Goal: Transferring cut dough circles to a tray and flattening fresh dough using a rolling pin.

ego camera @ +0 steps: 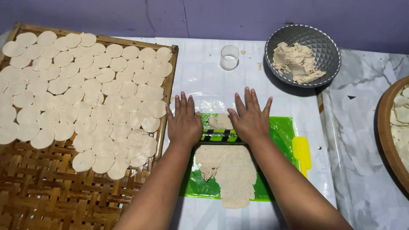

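Beige dough sheet (230, 174) lies flat on a green plastic mat (283, 132), centre of the table. Surface rough and mottled. Edges ragged, with a torn notch at its lower left where the green shows through. The near end hangs just past the mat's front edge. A smaller bit of the same dough (220, 121) shows beyond the roller, between the two hands.

Roller (220, 135) lies crosswise on the dough, black with green bands. Only the middle section is visible; both ends are under the palms.

Left hand (184, 121): palm down on the roller's left end, fingers straight and close together, not wrapped around it. Right hand (250, 119): palm down on the right end, fingers straight and splayed, also not gripping.

Yellow scraper (301, 153) touches the mat's right edge. Woven bamboo tray (47, 187) sits left, just beside the mat, far half covered with overlapping pale round discs (85, 85). Grey faceted bowl (328, 42) at far right holds a lump of dough scraps. Small clear round cutter (229, 57) stands between tray and bowl. Second woven tray (385, 127) cut off at the right edge, with more discs.
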